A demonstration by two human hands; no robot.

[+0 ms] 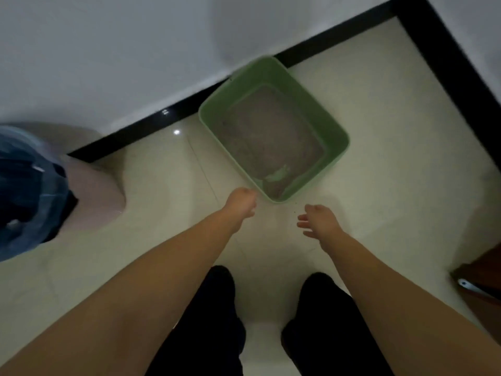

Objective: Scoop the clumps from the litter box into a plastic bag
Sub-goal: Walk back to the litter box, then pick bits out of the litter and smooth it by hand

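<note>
— While both bare arms are reaching forward from the bottom of the frame, where is the green rectangular plastic litter box (336,137) sitting?

— It is sitting on the pale glossy tiled floor (379,147) just above the centre of the frame, turned at an angle, with its far corner lying against the black baseboard (151,126) under the white wall (108,50). Grey litter (273,131) is covering its bottom, and a pale green scoop (279,173) is lying in the litter near the box's lower corner.

— How are the hands looking?

— The left hand (242,202) is hovering right beside the box's near corner, its fingers curling under; whether it is touching the rim I cannot tell. The right hand (318,219) is hanging a little lower and to the right, apart from the box, with its fingers (303,218) loosely spread and holding nothing.

— And the bag?

— At the left edge of the frame, a translucent blue plastic bag (24,191) is lining a pale pink round bin (97,191), well apart from the box. The picture is blurring too much for clumps to be showing. Black trouser legs (211,321) are standing at the bottom centre.
</note>
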